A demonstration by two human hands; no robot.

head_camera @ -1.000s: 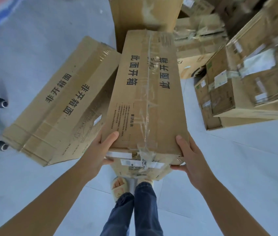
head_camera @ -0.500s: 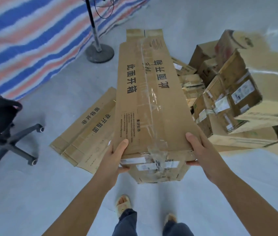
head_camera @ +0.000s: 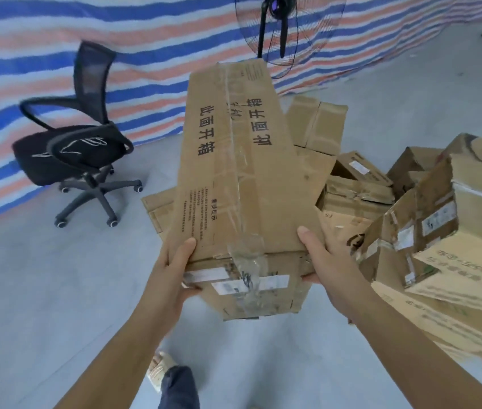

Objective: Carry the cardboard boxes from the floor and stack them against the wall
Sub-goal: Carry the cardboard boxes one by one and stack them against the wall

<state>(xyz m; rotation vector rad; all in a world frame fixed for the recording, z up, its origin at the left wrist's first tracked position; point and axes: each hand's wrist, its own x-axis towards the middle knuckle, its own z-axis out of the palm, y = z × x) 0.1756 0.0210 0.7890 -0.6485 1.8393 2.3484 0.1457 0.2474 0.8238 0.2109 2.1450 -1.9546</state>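
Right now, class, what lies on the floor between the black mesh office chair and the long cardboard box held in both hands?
Only bare grey floor separates the black mesh office chair from the long cardboard box, in the head view.

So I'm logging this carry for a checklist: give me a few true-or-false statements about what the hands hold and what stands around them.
1. Both hands, left hand and right hand, grip the long cardboard box at its near end. True.
2. The box rests on the floor. False: it is lifted.
3. A black office chair stands left of the box. True.
4. The pile of boxes lies to the left. False: to the right.
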